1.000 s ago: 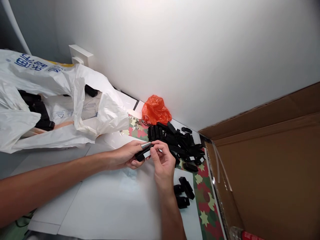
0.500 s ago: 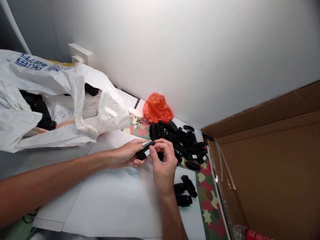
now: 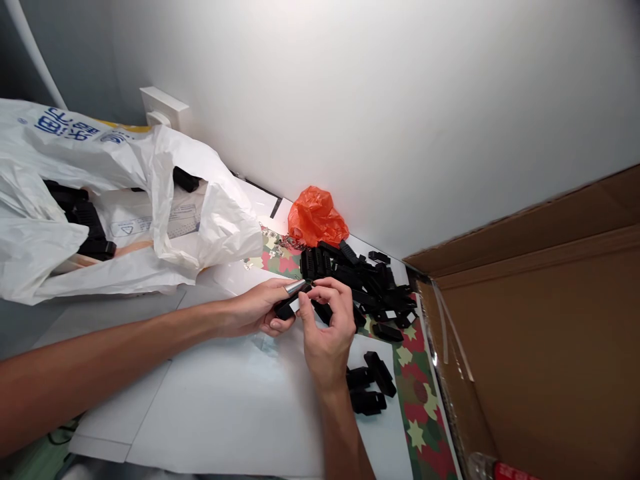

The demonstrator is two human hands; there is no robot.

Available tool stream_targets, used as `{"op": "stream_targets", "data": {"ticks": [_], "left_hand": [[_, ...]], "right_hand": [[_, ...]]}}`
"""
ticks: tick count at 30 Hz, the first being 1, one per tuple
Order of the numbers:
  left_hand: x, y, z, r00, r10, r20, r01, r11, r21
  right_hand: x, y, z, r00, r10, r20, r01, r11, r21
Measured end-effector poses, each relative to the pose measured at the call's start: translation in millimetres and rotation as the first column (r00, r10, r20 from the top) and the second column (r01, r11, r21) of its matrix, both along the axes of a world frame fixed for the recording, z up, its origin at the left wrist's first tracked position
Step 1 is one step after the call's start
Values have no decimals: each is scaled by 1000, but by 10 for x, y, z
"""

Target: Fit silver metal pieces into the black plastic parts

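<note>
My left hand (image 3: 263,308) is closed around a small black plastic piece (image 3: 285,309) that has a white label (image 3: 295,304) on its side. A silver, tapered metal piece (image 3: 296,287) lies along the top of it by the left thumb; its kind is unclear. The fingers of my right hand (image 3: 327,330) are pinched together at the far end of the black piece. Whatever is between those fingertips is too small and hidden to name. Just beyond both hands lies a heap of black plastic pieces (image 3: 370,280), some with white labels.
On the left, an open white plastic bag (image 3: 220,227) holds more black pieces. A crumpled orange bag (image 3: 317,217) sits against the wall. Several black pieces (image 3: 380,373) lie right of my right forearm on the white sheet (image 3: 225,413). A cardboard box (image 3: 550,347) borders the right side.
The view has shifted very slightly. Both hands stay together at the black piece, with only a tiny movement of the right fingers.
</note>
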State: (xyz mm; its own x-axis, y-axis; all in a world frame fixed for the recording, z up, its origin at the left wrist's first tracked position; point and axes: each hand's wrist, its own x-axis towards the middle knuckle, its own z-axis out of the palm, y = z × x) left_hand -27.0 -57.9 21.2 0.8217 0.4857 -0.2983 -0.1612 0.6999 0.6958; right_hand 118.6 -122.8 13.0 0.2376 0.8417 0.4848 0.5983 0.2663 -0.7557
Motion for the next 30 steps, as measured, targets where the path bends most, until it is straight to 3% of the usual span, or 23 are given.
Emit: {"op": "stream_targets", "data": {"ticks": [6, 12, 15, 19, 30], "left_hand": [[-23, 22, -2, 1000, -18, -2, 18, 1000, -9], [-32, 31, 0, 999, 32, 6, -32, 999, -29], [-33, 18, 32, 999, 48, -1, -48, 998, -33], [-40, 18, 29, 998, 61, 6, -60, 996, -67], [-44, 50, -64, 999, 30, 17, -29, 996, -85]], "right_hand": [[71, 27, -59, 997, -78, 29, 79, 996, -41], [150, 81, -194, 919, -113, 377, 181, 972, -151], [138, 88, -250, 886, -81, 457, 188, 963, -193], [116, 84, -260, 890, -47, 453, 168, 958, -232], [126, 89, -244, 905, -117, 410, 228, 945, -232]]}}
